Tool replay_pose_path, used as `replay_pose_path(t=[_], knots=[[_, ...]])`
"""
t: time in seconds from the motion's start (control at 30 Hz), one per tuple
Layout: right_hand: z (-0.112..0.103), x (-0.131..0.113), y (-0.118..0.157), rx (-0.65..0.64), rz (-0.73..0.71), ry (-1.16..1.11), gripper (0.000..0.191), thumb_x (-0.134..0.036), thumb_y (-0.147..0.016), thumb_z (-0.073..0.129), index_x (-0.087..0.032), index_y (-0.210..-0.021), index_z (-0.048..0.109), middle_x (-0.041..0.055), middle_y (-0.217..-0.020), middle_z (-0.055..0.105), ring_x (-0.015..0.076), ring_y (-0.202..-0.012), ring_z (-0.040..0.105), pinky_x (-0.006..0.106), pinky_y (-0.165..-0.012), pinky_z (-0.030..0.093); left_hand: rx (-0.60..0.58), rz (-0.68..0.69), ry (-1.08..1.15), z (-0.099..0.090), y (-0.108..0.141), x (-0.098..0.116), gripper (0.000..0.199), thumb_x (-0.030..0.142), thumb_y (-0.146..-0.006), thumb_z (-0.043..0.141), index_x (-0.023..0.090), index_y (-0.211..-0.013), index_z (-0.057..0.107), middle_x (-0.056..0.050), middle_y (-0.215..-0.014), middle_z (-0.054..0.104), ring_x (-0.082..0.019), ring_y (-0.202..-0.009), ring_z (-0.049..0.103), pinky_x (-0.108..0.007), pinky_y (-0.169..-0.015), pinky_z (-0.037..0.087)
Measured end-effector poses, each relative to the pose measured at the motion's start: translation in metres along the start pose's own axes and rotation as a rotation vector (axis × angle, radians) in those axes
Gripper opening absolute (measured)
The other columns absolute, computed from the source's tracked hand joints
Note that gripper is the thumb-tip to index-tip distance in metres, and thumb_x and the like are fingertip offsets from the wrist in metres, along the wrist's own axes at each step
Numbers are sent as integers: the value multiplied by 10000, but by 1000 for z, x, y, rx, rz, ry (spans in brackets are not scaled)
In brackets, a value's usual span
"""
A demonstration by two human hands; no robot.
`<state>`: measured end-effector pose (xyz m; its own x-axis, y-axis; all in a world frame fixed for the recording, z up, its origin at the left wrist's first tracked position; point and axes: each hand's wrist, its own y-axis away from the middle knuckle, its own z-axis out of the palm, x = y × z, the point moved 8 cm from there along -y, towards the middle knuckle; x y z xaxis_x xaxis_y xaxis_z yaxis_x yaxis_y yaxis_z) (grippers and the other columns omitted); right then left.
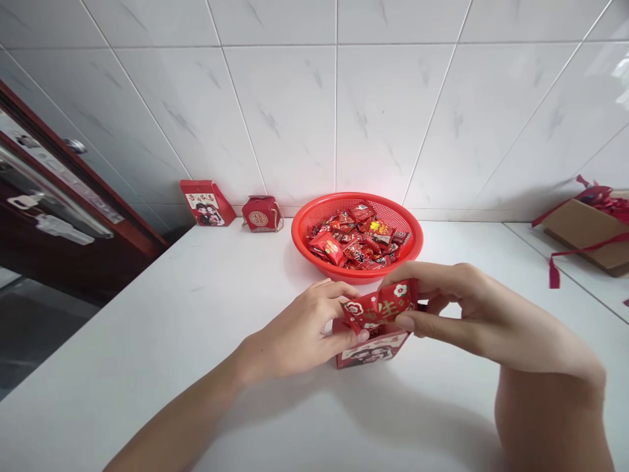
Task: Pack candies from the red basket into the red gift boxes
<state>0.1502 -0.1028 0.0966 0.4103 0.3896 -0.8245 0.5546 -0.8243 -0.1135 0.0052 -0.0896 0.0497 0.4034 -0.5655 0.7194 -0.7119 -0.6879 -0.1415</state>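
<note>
My right hand [449, 305] pinches a red candy packet [381, 307] printed with white flowers and gold writing. The packet hangs tilted over the open top of a small red gift box [372, 354], which has a picture of figures on its front. Around the left side of that box my left hand [314, 324] is closed, its thumb at the front rim. Part of the box's top lies hidden behind the packet and my fingers. Just beyond my hands a red plastic basket [301, 244] holds many red-wrapped candies [361, 239].
Against the tiled wall stand a red box with a slanted side [207, 203] and a smaller red box with a cord handle [263, 214]. A brown cardboard box [587, 233] with dark red ribbons lies at the right. Left of the table is a dark door with keys [63, 228].
</note>
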Motion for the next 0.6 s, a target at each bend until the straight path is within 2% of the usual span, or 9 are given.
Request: replay_pose_path(t=[0.17, 0.37, 0.6], knots=[[-15, 9, -6, 82, -8, -186, 243, -321, -911, 750, -191, -1113, 714, 35, -838, 733, 168, -716, 687, 266, -607, 599, 63, 30, 19, -5, 0, 4, 177, 288, -981, 626, 225, -1047, 778, -59, -1180, 732, -233, -1110, 681, -339, -990, 550], [-35, 11, -3, 148, -7, -273, 190, -317, -884, 787, -174, -981, 706, 37, -816, 730, 157, -671, 709, 245, -547, 611, 99, -16, -7, -14, 2, 0, 188, 298, -984, 613, 204, -1026, 770, -73, -1216, 725, -230, -1085, 686, -328, -924, 567], [-48, 14, 6, 129, 41, -175, 409, -393, -905, 754, -174, -1243, 687, 44, -763, 729, 165, -623, 684, 262, -503, 570, 76, -34, 4, -16, 1, -2, 286, 343, -1041, 518, 199, -1023, 764, -76, -1114, 741, -229, -1057, 678, -322, -900, 558]])
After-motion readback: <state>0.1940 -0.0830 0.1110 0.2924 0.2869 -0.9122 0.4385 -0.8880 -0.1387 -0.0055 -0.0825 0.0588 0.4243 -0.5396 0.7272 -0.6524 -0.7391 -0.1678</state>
